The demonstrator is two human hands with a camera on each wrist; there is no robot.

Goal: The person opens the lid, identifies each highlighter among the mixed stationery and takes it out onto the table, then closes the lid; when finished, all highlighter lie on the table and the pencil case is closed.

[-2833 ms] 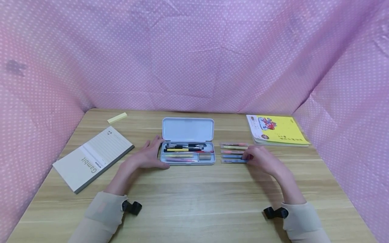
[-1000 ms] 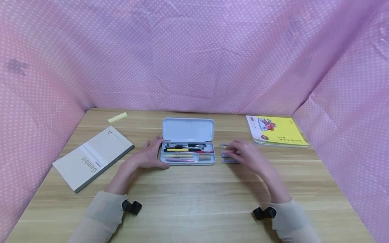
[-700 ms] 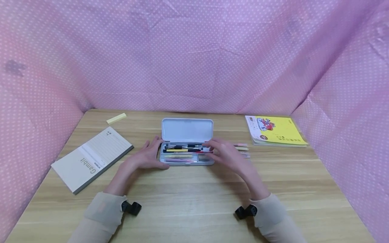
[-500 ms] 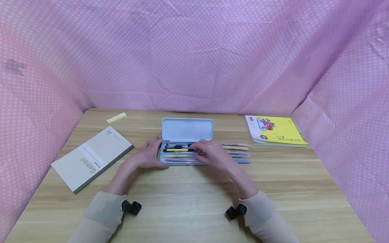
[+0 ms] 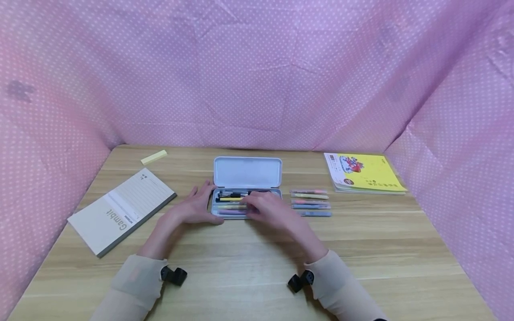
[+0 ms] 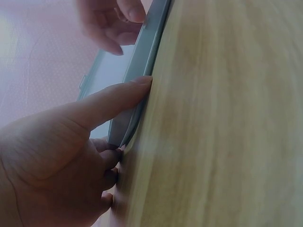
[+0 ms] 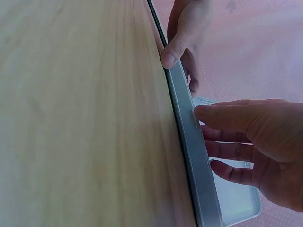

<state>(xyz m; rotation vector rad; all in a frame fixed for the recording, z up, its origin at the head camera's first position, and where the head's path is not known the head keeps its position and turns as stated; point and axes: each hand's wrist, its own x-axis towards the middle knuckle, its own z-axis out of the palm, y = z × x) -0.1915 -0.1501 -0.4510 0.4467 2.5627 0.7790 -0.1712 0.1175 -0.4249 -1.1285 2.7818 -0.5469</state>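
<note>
A pale blue pencil case point(image 5: 247, 173) lies with its lid raised in the middle of the table. Black pens and a yellow-and-black pen point(image 5: 230, 199) fill its back compartment; pastel pens point(image 5: 230, 212) lie in front. My left hand point(image 5: 196, 207) grips the left end, its thumb along the front wall and its fingers round the corner. Over the right half of the case is my right hand point(image 5: 267, 209), its thumb near the front rim and the fingers reaching inside, mostly hidden by the wall. Nothing is visible between these fingers point(image 7: 232, 150).
Several pastel pens point(image 5: 311, 206) lie in a row right of the case. A yellow booklet point(image 5: 373, 174) is at the back right. To the left are a Gambit notebook point(image 5: 122, 209) and a pale yellow strip point(image 5: 154, 157). Pink dotted cloth point(image 5: 257, 89) encloses the table.
My right hand has left the row of pens and moved leftward over the case, now covering the small beige block in its front right compartment. The left hand has stayed put.
</note>
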